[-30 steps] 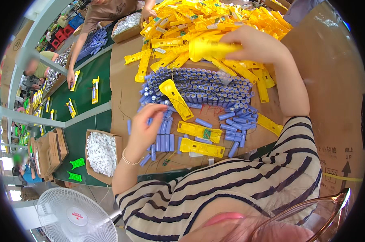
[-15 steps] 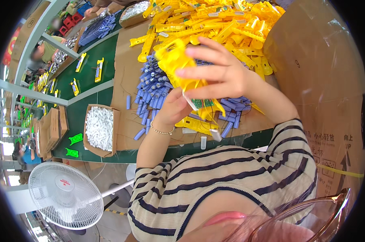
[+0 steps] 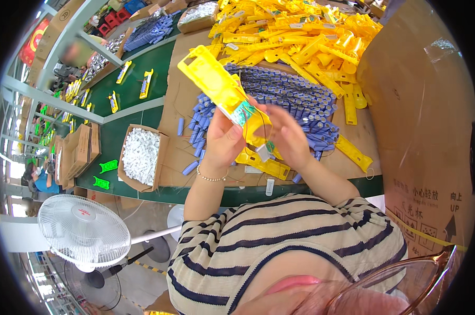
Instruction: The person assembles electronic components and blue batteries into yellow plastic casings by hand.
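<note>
My left hand (image 3: 224, 140) is closed around the lower end of a yellow plastic housing (image 3: 211, 73), which tilts up and to the left. A small green circuit board (image 3: 243, 112) with thin dark wires shows at its lower end, beside my left fingers. My right hand (image 3: 291, 140) is close by on the right, its fingers smeared by motion next to the wires and a curved yellow part; whether it grips anything is unclear. Below the hands hangs a small white block (image 3: 264, 153). Another yellow housing (image 3: 269, 167) lies on the cardboard underneath. Behind is a pile of blue cylindrical batteries (image 3: 285, 86) with wires.
A heap of yellow housings (image 3: 300, 39) covers the far side. At left stands a carton of small white parts (image 3: 141, 157), near two green pieces (image 3: 108, 166). A tall cardboard box (image 3: 426, 115) walls the right. A white fan (image 3: 84, 231) stands at lower left.
The yellow housing has come to point up and left, held in my left hand. My right hand has moved off its top, down and toward me. The view has shifted slightly.
</note>
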Action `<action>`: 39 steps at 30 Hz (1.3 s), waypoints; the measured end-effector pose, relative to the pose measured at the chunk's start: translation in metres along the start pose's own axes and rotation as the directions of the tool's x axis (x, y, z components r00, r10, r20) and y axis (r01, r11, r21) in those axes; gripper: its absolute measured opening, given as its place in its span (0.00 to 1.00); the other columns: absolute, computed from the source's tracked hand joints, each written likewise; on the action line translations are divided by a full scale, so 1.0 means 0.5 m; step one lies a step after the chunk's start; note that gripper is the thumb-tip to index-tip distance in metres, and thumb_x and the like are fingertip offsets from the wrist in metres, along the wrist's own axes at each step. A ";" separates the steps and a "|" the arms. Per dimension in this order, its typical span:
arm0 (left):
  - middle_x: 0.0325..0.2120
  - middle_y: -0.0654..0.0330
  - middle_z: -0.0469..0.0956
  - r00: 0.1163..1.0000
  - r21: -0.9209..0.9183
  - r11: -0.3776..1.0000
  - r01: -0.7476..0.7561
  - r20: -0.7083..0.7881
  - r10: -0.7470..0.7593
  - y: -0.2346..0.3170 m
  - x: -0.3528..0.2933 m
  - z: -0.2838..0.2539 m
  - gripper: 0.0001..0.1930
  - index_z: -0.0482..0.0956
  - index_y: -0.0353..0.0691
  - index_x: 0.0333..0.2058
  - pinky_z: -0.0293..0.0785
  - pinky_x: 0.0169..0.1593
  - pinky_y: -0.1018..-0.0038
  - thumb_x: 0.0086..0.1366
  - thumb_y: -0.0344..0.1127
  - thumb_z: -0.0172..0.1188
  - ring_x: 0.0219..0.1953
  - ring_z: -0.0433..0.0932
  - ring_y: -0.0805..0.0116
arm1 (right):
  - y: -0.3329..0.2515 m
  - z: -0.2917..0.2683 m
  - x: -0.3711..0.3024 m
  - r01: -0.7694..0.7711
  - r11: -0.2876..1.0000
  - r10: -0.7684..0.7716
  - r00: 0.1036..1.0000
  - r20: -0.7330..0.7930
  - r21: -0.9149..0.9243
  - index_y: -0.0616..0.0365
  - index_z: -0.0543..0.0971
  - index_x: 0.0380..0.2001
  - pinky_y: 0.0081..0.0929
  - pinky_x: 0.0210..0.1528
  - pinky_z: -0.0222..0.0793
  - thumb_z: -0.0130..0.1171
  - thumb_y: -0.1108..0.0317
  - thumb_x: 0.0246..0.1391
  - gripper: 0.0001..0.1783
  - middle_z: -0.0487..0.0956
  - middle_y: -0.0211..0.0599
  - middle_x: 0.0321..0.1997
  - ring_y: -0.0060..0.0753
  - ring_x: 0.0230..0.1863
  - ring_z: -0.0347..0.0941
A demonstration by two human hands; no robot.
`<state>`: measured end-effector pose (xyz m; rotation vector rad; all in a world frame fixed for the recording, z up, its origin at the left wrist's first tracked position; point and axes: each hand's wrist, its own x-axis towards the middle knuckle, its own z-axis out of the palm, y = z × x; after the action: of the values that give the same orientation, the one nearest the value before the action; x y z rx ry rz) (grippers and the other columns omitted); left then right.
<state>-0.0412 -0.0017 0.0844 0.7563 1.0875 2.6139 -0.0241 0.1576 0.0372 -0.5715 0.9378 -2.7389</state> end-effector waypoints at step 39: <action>0.45 0.43 0.74 0.985 0.933 0.345 0.102 -0.047 -0.164 -0.071 -0.081 -0.059 0.25 0.64 0.35 0.55 0.70 0.48 0.63 0.57 0.33 0.52 0.45 0.74 0.45 | -0.129 -0.012 0.006 -0.480 0.725 0.367 0.876 -0.312 -0.494 0.63 0.77 0.30 0.12 0.21 0.61 0.61 0.68 0.50 0.08 0.77 0.31 0.21 0.15 0.17 0.67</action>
<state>-0.0227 -0.0099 0.0263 0.8190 2.5484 1.5551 -0.0326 0.2104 0.0738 -0.1224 1.7064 -2.1046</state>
